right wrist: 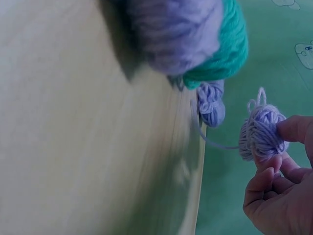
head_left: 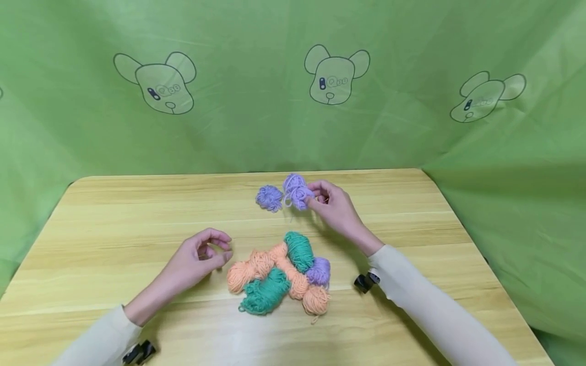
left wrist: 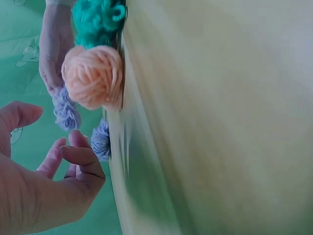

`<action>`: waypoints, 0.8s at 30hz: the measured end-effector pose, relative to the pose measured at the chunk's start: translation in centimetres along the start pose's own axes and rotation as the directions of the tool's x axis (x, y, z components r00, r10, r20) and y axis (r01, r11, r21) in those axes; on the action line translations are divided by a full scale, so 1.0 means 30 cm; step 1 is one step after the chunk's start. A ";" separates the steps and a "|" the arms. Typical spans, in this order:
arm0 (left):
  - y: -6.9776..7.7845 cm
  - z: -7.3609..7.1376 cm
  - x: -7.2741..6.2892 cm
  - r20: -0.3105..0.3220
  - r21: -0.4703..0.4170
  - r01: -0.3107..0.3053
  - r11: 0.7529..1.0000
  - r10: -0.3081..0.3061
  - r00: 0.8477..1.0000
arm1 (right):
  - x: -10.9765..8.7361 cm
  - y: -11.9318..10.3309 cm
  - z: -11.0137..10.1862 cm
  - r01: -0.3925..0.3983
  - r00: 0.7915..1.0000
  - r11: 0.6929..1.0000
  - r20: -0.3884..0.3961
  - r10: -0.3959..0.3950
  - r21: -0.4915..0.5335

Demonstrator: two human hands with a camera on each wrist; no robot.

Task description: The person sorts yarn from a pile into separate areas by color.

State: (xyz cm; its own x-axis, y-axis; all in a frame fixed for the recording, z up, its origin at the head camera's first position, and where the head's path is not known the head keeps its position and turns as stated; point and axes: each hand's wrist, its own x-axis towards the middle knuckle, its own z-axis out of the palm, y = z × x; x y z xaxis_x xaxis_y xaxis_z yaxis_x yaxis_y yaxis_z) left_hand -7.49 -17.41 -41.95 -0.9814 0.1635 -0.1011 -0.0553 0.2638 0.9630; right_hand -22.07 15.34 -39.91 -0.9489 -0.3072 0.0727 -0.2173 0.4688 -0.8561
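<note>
A person's right hand (head_left: 336,207) lifts a lavender yarn ball (head_left: 299,198) over the far part of a wooden tabletop (head_left: 114,229), its grip pinched on the yarn between thumb and fingers. A loose strand (right wrist: 217,144) trails from the ball, as the right wrist view shows. Just to the left, a second lavender bundle (head_left: 269,198) lies on the wood near the far edge. The left hand (head_left: 201,256) hovers low beside the main group of yarn, its grip slack, thumb and fingers apart and loosely bent, nearest the peach yarn (head_left: 242,277) at the group's left end. Nearer the person, more peach yarn runs through the middle of the pile, between an upper green skein (head_left: 299,251) and a lower green skein (head_left: 266,292). A lavender skein (head_left: 319,272) sits at the right side, above a peach ball (head_left: 316,300). Pale sleeves (head_left: 426,300) cover both forearms. Behind, a green cloth (head_left: 252,101) carries outlined cartoon animal heads (head_left: 336,81).
</note>
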 end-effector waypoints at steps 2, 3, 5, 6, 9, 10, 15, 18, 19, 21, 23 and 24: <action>-0.006 0.003 -0.015 0.006 -0.013 0.002 1.000 -0.002 1.000 | 0.011 0.004 0.003 -0.008 1.000 1.000 0.000 0.008 -0.006; -0.009 0.006 -0.023 0.008 -0.016 0.002 1.000 -0.002 1.000 | 0.017 0.009 0.005 -0.012 1.000 1.000 0.000 0.012 -0.011; -0.015 0.011 -0.036 0.016 -0.024 0.003 1.000 -0.003 1.000 | 0.029 0.017 0.010 -0.022 1.000 1.000 0.002 0.022 -0.017; -0.018 0.014 -0.042 0.018 -0.025 0.002 1.000 -0.002 1.000 | 0.035 0.022 0.013 -0.024 1.000 0.999 0.003 0.024 -0.021; -0.026 0.022 -0.057 0.020 -0.021 0.014 1.000 -0.014 1.000 | 0.053 0.038 0.022 -0.030 0.999 0.999 0.008 0.031 -0.040; -0.028 0.024 -0.061 0.020 -0.019 0.018 1.000 -0.017 1.000 | 0.059 0.042 0.025 -0.034 0.999 0.998 0.010 0.034 -0.045; -0.033 0.032 -0.074 0.029 -0.007 0.010 1.000 -0.010 1.000 | 0.083 0.061 0.036 -0.052 0.998 0.997 0.014 0.053 -0.061; -0.037 0.035 -0.080 0.041 -0.004 -0.010 1.000 0.011 0.999 | 0.095 0.069 0.041 -0.068 0.998 0.995 0.014 0.069 -0.071; -0.038 0.036 -0.082 0.045 -0.002 -0.015 1.000 0.015 0.999 | 0.098 0.072 0.043 -0.071 0.997 0.994 0.015 0.072 -0.078; -0.039 0.038 -0.086 0.050 0.003 -0.019 1.000 0.019 0.999 | 0.105 0.077 0.047 -0.076 0.997 0.993 0.022 0.078 -0.090; -0.042 0.042 -0.088 0.050 0.014 -0.024 1.000 0.023 0.998 | 0.110 0.083 0.051 -0.076 0.996 0.992 0.029 0.079 -0.100; -0.043 0.043 -0.089 0.049 0.022 -0.024 0.999 0.023 0.999 | 0.113 0.086 0.053 -0.076 0.996 0.992 0.033 0.080 -0.105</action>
State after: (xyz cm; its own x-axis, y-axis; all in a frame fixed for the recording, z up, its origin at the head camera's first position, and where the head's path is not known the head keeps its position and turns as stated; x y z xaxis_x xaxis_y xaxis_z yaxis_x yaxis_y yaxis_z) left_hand -4.55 -16.95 -43.24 -0.9722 0.2156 -0.0914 -0.0279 0.2808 0.9594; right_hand -25.48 14.20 -42.67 -0.9550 -0.2963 -0.0126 -0.1679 0.5754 -0.8005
